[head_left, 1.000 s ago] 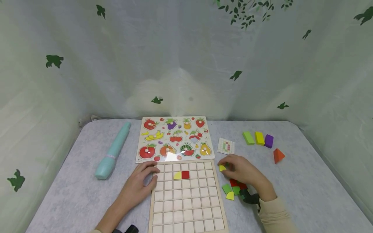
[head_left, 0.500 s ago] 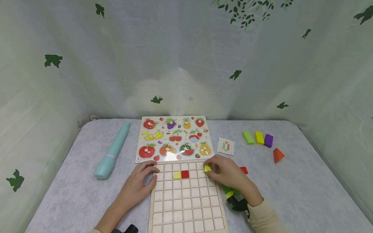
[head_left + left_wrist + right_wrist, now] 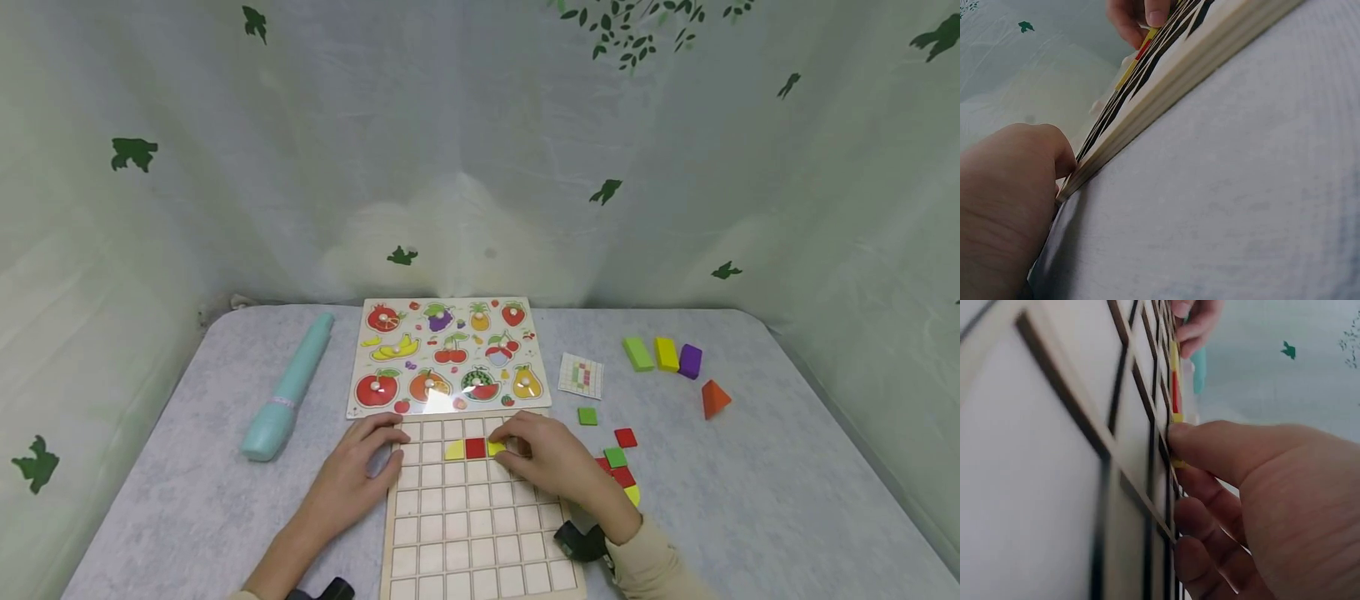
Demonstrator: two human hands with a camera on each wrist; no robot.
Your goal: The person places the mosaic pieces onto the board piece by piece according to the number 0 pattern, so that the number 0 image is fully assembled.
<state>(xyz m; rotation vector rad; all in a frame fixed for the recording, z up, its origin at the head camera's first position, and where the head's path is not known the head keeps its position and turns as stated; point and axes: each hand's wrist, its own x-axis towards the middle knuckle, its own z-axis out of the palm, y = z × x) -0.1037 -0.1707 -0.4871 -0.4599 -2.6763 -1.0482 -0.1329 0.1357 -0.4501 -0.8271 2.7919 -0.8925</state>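
Three tiles in second row of wooden grid board (image 3: 480, 508): yellow quarter-round tile (image 3: 454, 451), red square tile (image 3: 476, 448), and a second yellow tile (image 3: 496, 447) just right of red, under right hand (image 3: 546, 458). Right fingertips (image 3: 1180, 434) curled onto that yellow tile, pinching or pressing it into its cell; cannot tell whether fully seated. Left hand (image 3: 358, 477) laid flat on board's left edge, fingers relaxed and together, steadying it. Judged early in filling: nearly all cells bare. Loose tiles (image 3: 619, 467) (red, green, yellow) beside board on right, one green tile (image 3: 587, 416) apart from them. Small pattern card (image 3: 581, 375) near, beyond tiles. Fruit puzzle (image 3: 447, 356) touching board's far edge; teal tube (image 3: 291, 387) at left; coloured blocks (image 3: 664, 355) far right.
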